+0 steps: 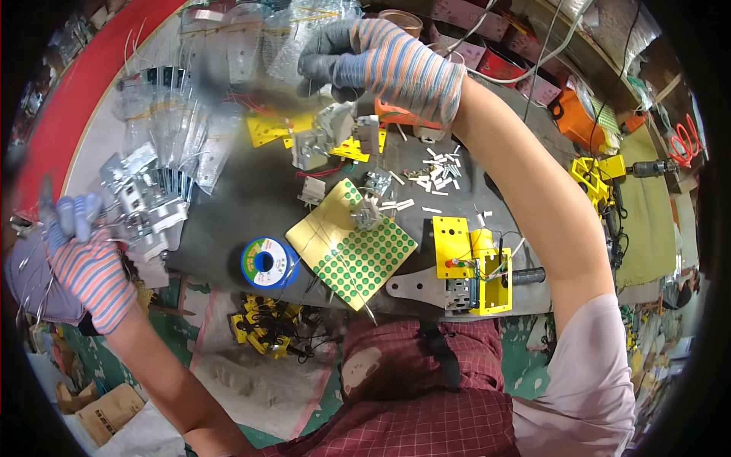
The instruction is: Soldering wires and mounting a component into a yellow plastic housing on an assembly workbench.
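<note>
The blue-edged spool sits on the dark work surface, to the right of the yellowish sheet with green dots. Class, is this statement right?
Not quite: the side is wrong. The head view shows the blue-edged spool on the dark work surface, to the left of the yellowish sheet with green dots.

Right hand [377, 57]: knitted glove [419, 76], bands of blue, orange and pale grey; fingers dark grey. Left hand [82, 240]: striped glove [99, 282], salmon and grey-blue, fingers bluish. Both forearms bare. Short sleeve [582, 373], pale pinkish-grey, loose, creased. Maroon garment [426, 419] over lap, fine pale grid; light rounded patch [362, 371] with small dark marks.
</note>
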Tool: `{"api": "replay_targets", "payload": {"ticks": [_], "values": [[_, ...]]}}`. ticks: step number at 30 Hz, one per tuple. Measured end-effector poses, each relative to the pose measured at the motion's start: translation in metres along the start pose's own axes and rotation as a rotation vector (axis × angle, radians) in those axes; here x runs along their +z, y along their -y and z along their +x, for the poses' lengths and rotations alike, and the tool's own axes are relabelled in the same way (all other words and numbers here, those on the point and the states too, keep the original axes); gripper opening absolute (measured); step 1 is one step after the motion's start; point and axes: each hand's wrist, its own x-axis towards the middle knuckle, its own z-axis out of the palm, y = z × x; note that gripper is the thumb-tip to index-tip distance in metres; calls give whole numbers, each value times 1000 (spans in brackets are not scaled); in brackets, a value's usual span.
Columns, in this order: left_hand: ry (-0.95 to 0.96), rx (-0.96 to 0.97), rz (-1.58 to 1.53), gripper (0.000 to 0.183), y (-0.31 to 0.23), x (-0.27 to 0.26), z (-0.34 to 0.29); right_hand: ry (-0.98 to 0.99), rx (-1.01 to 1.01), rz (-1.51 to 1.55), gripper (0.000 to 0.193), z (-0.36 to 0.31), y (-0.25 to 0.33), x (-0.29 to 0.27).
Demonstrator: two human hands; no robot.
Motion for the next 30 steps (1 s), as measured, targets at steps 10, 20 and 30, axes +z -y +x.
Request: {"api": "replay_targets", "payload": {"ticks": [10,20,30], "values": [[-256,-198,-278,29,-112,-31,-19,-22,17,-254,25,-18,-13,21],[-330,-155,-157,33,-193,66,-64,51,-5,-691,21,-29,-66,54],[-429,0,-56,38,-298,123,-160,-59,-64,-1002,52,-56,-25,66]]}}
